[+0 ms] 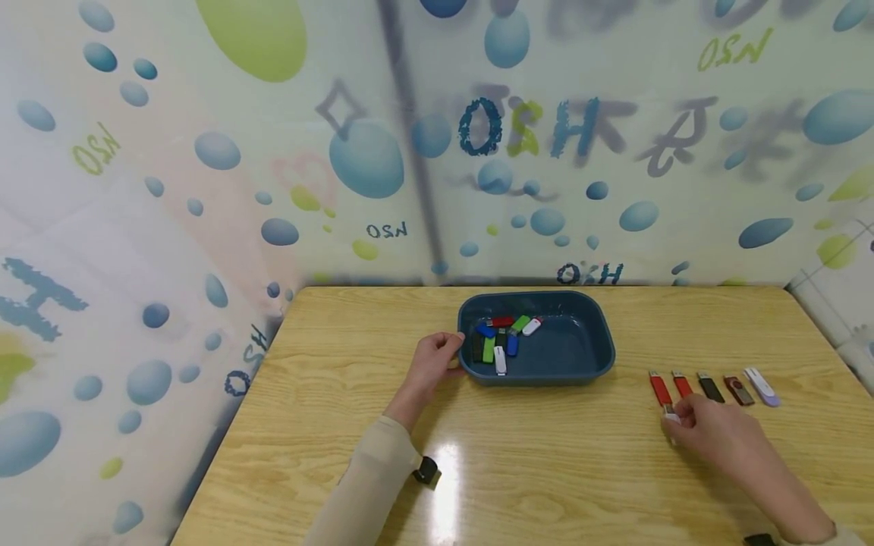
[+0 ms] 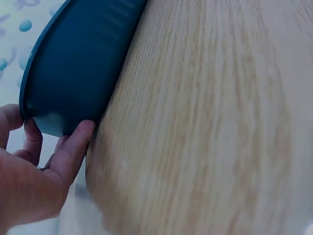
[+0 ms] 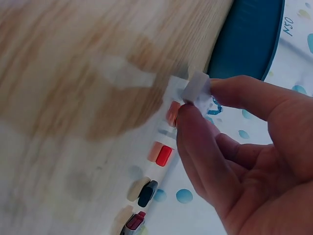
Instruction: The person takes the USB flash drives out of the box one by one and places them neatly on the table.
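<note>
Five slim, oblong USB sticks lie side by side on the table (image 1: 546,455), whose yellowish wood surface shows long grain lines and a glossy patch of reflected light: a red stick (image 1: 660,389), a second red stick (image 1: 681,383), a black stick (image 1: 711,387), a dark red stick (image 1: 739,390) with a metal cover and a white-and-lilac stick (image 1: 763,387). Behind the table rises a pale backdrop (image 1: 451,197) printed with blue and green drops

The right hand (image 1: 727,432) pinches a small, smooth white stick (image 3: 196,88) between thumb and fingertips, near the close end of the first red one; whether the two touch I cannot tell. This white piece is well apart from the left hand (image 1: 433,356), which grips the left end of the bin (image 1: 546,379) with bent fingers

That bin is dark blue, smooth and shallow, a rectangle with rounded corners. Inside, mostly in its left half, a loose cluster of USB sticks (image 1: 488,349) lies at mixed angles, in red, blue, green, black and white
</note>
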The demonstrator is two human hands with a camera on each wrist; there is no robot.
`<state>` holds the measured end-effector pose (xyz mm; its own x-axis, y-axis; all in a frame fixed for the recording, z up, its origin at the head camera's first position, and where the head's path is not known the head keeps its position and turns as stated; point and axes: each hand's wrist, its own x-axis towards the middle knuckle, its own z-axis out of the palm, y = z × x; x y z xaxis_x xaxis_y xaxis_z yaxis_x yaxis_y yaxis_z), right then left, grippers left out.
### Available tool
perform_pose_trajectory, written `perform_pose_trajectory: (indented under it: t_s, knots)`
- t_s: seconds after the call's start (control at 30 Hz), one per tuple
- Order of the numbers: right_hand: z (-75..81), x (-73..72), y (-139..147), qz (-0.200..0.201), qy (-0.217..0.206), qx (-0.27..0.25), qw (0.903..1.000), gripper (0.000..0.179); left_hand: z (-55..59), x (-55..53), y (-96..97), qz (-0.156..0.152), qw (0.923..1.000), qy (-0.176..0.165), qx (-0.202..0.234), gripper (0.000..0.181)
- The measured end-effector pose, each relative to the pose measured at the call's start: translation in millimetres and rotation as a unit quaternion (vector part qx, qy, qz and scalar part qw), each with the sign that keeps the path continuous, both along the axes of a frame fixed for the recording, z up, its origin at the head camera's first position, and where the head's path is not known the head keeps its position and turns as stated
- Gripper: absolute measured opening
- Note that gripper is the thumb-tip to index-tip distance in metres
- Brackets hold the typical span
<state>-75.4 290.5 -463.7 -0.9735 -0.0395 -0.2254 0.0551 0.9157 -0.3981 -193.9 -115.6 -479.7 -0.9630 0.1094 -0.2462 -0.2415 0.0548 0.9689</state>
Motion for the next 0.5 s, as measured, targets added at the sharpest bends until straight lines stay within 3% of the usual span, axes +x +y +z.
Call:
perform_pose_trajectory:
  t_s: [0.5]
  knots:
    - [-2.4,0.1,-3.1,0.009,-0.02,0.03,0.9993,0.022,-0.9,-0.5,-1.3,0.001,1.0,0.0,0.001,0.039]
